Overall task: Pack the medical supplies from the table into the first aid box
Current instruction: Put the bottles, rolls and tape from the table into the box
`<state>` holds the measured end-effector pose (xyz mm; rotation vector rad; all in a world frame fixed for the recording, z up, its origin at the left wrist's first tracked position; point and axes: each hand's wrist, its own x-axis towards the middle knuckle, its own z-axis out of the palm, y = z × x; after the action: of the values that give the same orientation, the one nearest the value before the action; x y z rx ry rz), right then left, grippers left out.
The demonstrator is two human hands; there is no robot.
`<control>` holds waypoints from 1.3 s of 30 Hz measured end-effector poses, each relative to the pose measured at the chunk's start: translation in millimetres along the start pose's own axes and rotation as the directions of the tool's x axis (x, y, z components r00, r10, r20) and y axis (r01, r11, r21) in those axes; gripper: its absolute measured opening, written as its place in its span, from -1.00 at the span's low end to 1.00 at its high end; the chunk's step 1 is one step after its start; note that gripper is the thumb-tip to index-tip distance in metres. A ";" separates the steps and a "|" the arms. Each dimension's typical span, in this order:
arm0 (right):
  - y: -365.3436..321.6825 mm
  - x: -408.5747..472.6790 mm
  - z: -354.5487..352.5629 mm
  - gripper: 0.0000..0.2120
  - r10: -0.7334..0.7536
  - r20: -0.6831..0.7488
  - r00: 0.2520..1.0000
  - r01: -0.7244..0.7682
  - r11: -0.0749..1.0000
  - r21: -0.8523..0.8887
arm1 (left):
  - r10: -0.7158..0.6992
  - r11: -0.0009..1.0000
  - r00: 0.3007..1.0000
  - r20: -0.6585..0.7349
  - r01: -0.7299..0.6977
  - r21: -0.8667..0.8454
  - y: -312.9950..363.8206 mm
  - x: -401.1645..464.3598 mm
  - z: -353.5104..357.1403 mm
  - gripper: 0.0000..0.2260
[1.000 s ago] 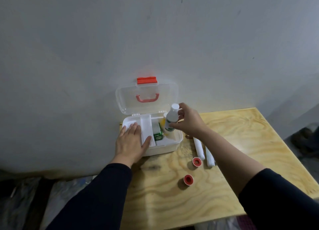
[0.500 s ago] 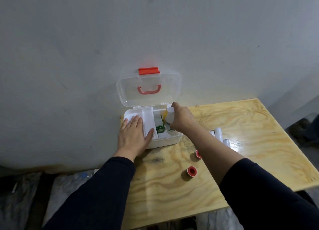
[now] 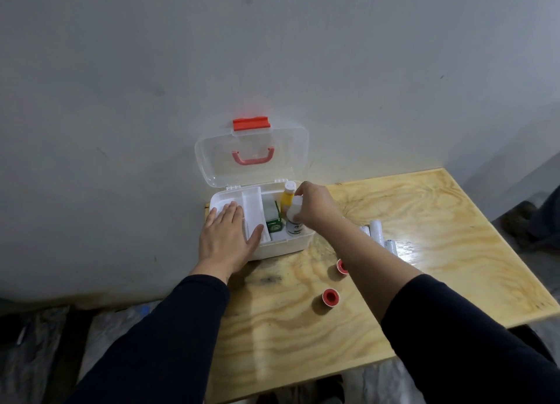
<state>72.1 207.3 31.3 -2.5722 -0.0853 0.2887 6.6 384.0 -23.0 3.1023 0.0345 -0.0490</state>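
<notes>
A person's left hand lies flat, fingers spread, holding nothing, pressed on the white insert tray at the left end of an open first aid box that sits on a pale wooden worktop against a grey wall. The box's clear lid stands upright behind it. To the right of the tray, inside the box, a green and white carton stands beside a yellow bottle with a white cap. Next comes a white bottle, upright, its base down in the box's right end; the right hand closes its grip from above around the bottle's cap and neck. Further right, on the worktop and outside the box, lie two red and white tape rolls near the front and several white bandage rolls, long axes pointing away from the person. These remaining supplies lie right of the box, just beside the right forearm, so the right hand is the nearer one for fetching them.
</notes>
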 end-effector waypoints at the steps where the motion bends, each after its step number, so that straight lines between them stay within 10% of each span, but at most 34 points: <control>1: 1.6 0.3 -9.2 -0.52 -0.001 0.013 1.000 0.001 0.999 0.035 | -0.002 1.000 1.000 0.001 0.002 0.007 -0.3 0.6 0.2 -0.30; 6: 36.3 1.7 -50.8 -0.61 0.089 -0.129 0.988 -0.060 0.975 0.214 | -0.001 1.000 1.000 0.003 0.001 0.004 -0.3 1.1 2.1 -0.28; 16: 138.9 -0.9 -16.8 -0.57 0.316 -0.087 0.945 -0.326 0.933 -0.154 | -0.016 1.000 1.000 -0.007 0.016 0.014 -1.2 3.2 6.6 -0.16; 39: 137.7 -4.7 -25.4 -0.85 0.361 -0.168 0.917 -0.379 0.921 -0.086 | -0.013 1.000 1.000 0.001 0.013 0.028 0.3 2.8 5.8 -0.15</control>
<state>73.5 76.7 -19.4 -2.7058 0.4605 0.2333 9.2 383.6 -28.9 3.1303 0.0536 -0.0519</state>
